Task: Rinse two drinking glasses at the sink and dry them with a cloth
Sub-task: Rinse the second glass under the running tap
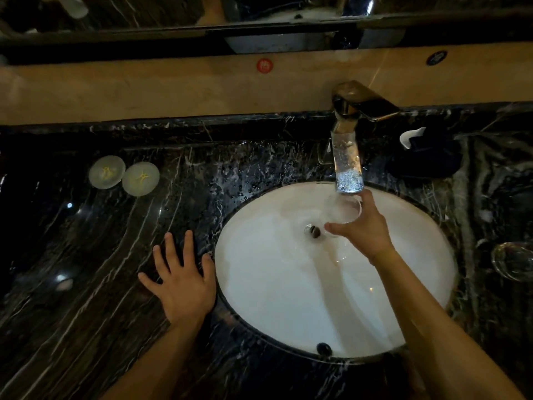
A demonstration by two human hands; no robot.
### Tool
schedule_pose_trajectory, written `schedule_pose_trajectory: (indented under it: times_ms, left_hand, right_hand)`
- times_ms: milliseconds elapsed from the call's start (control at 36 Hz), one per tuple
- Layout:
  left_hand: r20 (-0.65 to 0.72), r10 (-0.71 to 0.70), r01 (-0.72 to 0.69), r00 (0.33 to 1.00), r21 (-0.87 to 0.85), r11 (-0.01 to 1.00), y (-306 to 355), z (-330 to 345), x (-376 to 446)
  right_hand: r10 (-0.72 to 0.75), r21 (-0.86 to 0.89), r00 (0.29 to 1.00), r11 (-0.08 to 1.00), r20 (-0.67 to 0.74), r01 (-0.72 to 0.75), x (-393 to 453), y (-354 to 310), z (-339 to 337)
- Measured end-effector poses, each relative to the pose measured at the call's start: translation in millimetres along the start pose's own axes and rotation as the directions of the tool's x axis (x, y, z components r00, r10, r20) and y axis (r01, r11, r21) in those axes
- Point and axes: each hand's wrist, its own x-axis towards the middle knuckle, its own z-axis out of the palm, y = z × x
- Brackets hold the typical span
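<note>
Right hand (364,230) grips glass (344,209) under tap (347,157) to catch water; left hand (182,280), fingers spread, rests flat on counter (86,255), probably for balance.

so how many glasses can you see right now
2. One glass is held by the right hand under the tap's water over the sink; the other glass stands on the counter at far right.
</note>
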Motion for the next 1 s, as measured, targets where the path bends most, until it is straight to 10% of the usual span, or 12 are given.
schedule_pose_trajectory:
  times_ms: [889,1000]
  left_hand:
    - [-0.001,-0.003,0.003,1.0,-0.002,1.0,-2.4,3.0,0.1]
    - [-0.001,-0.002,0.002,1.0,-0.001,1.0,-2.2,3.2,0.3]
  right_hand:
    - [0.094,-0.015,0.991,0.995,-0.092,-0.096,-10.5,0.7,11.5]
    - [0.253,0.438,0.967,0.872,-0.024,-0.217,-12.6,3.7,12.7]
